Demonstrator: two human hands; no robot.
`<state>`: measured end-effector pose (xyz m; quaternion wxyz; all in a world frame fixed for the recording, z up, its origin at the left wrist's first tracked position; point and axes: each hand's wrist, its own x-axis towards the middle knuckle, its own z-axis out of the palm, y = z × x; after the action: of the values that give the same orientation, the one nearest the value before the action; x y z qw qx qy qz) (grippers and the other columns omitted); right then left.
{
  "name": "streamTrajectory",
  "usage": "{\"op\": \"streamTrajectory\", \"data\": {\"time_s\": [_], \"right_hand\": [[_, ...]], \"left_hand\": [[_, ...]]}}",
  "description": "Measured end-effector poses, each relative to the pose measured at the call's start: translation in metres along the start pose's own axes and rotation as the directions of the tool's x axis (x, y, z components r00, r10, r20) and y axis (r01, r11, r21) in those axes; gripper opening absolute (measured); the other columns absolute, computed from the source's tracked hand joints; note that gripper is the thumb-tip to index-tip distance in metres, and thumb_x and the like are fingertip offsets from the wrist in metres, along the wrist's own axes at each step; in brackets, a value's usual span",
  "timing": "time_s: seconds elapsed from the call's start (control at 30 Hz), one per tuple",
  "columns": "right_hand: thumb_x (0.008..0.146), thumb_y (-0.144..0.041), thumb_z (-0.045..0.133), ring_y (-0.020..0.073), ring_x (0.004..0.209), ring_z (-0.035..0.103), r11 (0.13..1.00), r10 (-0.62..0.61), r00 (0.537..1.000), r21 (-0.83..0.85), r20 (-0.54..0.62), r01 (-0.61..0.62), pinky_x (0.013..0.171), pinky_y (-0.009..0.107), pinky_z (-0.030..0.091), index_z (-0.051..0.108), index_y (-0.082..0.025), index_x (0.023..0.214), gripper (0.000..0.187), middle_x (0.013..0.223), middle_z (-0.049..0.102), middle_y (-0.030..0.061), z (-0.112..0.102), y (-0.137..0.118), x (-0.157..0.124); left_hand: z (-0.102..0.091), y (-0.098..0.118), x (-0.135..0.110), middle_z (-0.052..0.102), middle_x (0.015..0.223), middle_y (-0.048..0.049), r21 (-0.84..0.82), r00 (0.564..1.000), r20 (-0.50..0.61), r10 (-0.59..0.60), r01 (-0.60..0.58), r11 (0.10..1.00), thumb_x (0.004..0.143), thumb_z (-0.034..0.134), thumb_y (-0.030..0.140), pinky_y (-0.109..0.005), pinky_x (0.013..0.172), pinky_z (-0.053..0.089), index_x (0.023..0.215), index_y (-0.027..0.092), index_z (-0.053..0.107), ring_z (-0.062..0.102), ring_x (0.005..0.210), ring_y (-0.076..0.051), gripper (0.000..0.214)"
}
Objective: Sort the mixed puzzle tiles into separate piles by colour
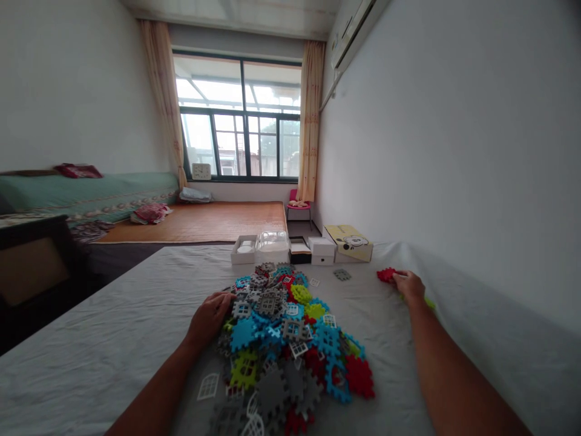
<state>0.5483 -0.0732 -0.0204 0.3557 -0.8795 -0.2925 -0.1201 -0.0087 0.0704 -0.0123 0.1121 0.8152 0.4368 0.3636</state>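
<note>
A heap of flat, toothed plastic tiles in blue, grey, red and green lies on the white sheet before me. My left hand rests on the heap's left edge, fingers curled over grey tiles. Far to the right, my right hand pinches a red tile against the sheet. A green tile peeks out beside that wrist.
Several small boxes and a clear container line the far edge of the sheet, with a tan cardboard box at their right. A lone grey tile lies apart. The white wall runs close on the right.
</note>
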Motion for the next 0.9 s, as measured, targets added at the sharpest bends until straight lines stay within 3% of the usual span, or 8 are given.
{"op": "streamTrajectory", "data": {"time_s": [0.2, 0.37, 0.47, 0.53, 0.63, 0.8, 0.83, 0.9], "right_hand": [[0.082, -0.031, 0.048, 0.0280, 0.093, 0.063, 0.989, 0.009, 0.998, -0.150, 0.061, 0.001, 0.076, 0.037, 0.048, 0.062, -0.012, 0.112, 0.038, 0.106, 0.064, 0.0198, 0.005, -0.002, -0.008], [0.083, -0.029, 0.049, 0.0308, 0.101, 0.058, 0.975, -0.086, 0.984, -0.188, 0.156, 0.115, 0.081, 0.044, 0.046, 0.069, -0.021, 0.099, 0.027, 0.099, 0.067, 0.0146, 0.002, -0.012, -0.025], [0.083, -0.029, 0.047, 0.0354, 0.104, 0.055, 0.970, -0.169, 0.965, -0.141, 0.199, 0.199, 0.082, 0.052, 0.043, 0.068, -0.019, 0.100, 0.029, 0.101, 0.067, 0.0174, 0.004, -0.033, -0.034], [0.085, -0.028, 0.044, 0.0319, 0.103, 0.057, 0.952, -0.281, 0.929, -0.049, 0.242, 0.301, 0.085, 0.047, 0.044, 0.066, -0.019, 0.106, 0.032, 0.107, 0.067, 0.0167, 0.008, -0.059, -0.042], [0.084, -0.033, 0.048, 0.0210, 0.093, 0.063, 0.867, -0.496, 0.797, 0.156, 0.345, 0.473, 0.083, 0.031, 0.047, 0.066, -0.024, 0.107, 0.031, 0.104, 0.069, 0.0068, 0.017, -0.110, -0.064], [0.078, -0.029, 0.055, 0.0193, 0.102, 0.059, 0.572, -0.820, 0.379, 0.584, 0.429, 0.576, 0.087, 0.031, 0.046, 0.055, -0.027, 0.125, 0.047, 0.116, 0.064, 0.0037, 0.032, -0.169, -0.118], [0.076, -0.025, 0.056, 0.0204, 0.104, 0.057, 0.553, -0.831, 0.332, 0.607, 0.445, 0.571, 0.089, 0.033, 0.045, 0.052, -0.026, 0.129, 0.053, 0.119, 0.062, 0.0049, 0.033, -0.173, -0.125], [0.072, -0.021, 0.057, 0.0217, 0.105, 0.056, 0.576, -0.812, 0.308, 0.597, 0.496, 0.558, 0.092, 0.035, 0.043, 0.050, -0.024, 0.130, 0.058, 0.121, 0.061, 0.0066, 0.036, -0.173, -0.134]], "left_hand": [[0.001, -0.003, 0.000, 0.069, 0.100, -0.0043, -0.006, 1.000, 0.012, 0.011, -0.010, 1.000, 0.088, 0.033, 0.048, -0.031, 0.088, 0.048, 0.090, 0.023, 0.071, 0.062, 0.097, -0.021, 0.046], [0.002, -0.005, -0.001, 0.068, 0.101, -0.0050, -0.009, 1.000, 0.017, 0.010, -0.010, 1.000, 0.088, 0.033, 0.048, -0.031, 0.089, 0.047, 0.091, 0.022, 0.070, 0.061, 0.097, -0.021, 0.045], [0.002, -0.002, -0.002, 0.068, 0.100, -0.0055, -0.013, 1.000, 0.016, 0.004, -0.003, 1.000, 0.089, 0.033, 0.048, -0.032, 0.089, 0.047, 0.091, 0.022, 0.070, 0.061, 0.097, -0.021, 0.046], [0.002, 0.000, -0.002, 0.068, 0.100, -0.0056, -0.015, 1.000, 0.014, 0.003, -0.002, 1.000, 0.089, 0.033, 0.047, -0.032, 0.089, 0.047, 0.091, 0.022, 0.070, 0.061, 0.097, -0.021, 0.045], [0.002, 0.000, -0.003, 0.068, 0.100, -0.0056, -0.021, 1.000, 0.013, 0.003, -0.002, 1.000, 0.089, 0.033, 0.046, -0.031, 0.089, 0.046, 0.091, 0.021, 0.070, 0.061, 0.098, -0.021, 0.045], [0.004, -0.003, -0.004, 0.068, 0.101, -0.0051, -0.015, 1.000, 0.018, 0.003, -0.003, 1.000, 0.090, 0.032, 0.044, -0.031, 0.090, 0.045, 0.093, 0.022, 0.070, 0.059, 0.100, -0.021, 0.044], [0.004, -0.003, -0.004, 0.068, 0.101, -0.0052, -0.014, 1.000, 0.020, 0.005, -0.005, 1.000, 0.090, 0.032, 0.044, -0.032, 0.090, 0.044, 0.093, 0.022, 0.070, 0.059, 0.100, -0.021, 0.044], [0.004, -0.003, -0.004, 0.067, 0.102, -0.0053, -0.015, 1.000, 0.022, 0.011, -0.011, 1.000, 0.091, 0.032, 0.043, -0.032, 0.091, 0.044, 0.093, 0.021, 0.070, 0.059, 0.101, -0.020, 0.043]]}}
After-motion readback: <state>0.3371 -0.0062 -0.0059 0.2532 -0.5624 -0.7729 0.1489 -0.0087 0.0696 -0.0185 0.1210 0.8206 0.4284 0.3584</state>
